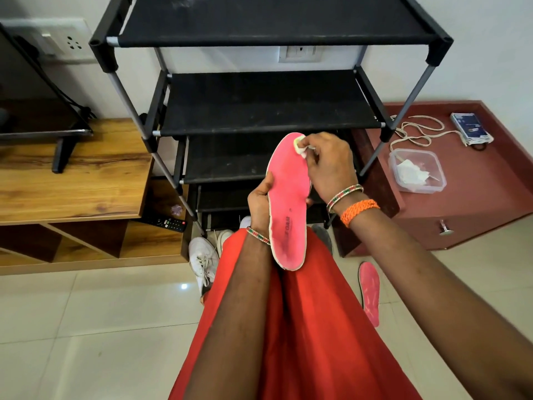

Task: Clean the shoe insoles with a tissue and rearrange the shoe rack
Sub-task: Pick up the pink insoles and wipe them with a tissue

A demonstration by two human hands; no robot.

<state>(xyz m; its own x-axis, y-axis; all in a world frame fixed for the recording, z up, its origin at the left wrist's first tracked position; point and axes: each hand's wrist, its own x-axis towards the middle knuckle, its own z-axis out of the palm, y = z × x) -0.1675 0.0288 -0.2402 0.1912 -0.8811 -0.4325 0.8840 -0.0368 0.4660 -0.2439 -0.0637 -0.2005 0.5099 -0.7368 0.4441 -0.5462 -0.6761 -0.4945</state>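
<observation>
Your left hand [259,202] grips the pink insole [288,203] by its left edge, thumb on the upper face and fingers curled round behind, holding it upright in front of the black shoe rack [268,105]. Your right hand [328,166] pinches a small wad of tissue [300,145] between thumb and fingers, pressed against the toe end of that insole. The insole's heel end hangs just above your red-clad lap.

A second pink insole [370,293] lies flat on the tiled floor, below and to the right of the rack. White sneakers [203,259] sit on the floor at the rack's foot, toward its left side. To the right of the rack, a maroon cabinet [476,203] carries a clear plastic container [416,170] with crumpled white tissue inside, a loose white shoelace [418,131] and a dark blue packet [470,129]. To the left of the rack, a wooden tabletop [75,180] bears a TV stand leg, and a remote control [168,223] lies on the lower shelf beside the rack.
</observation>
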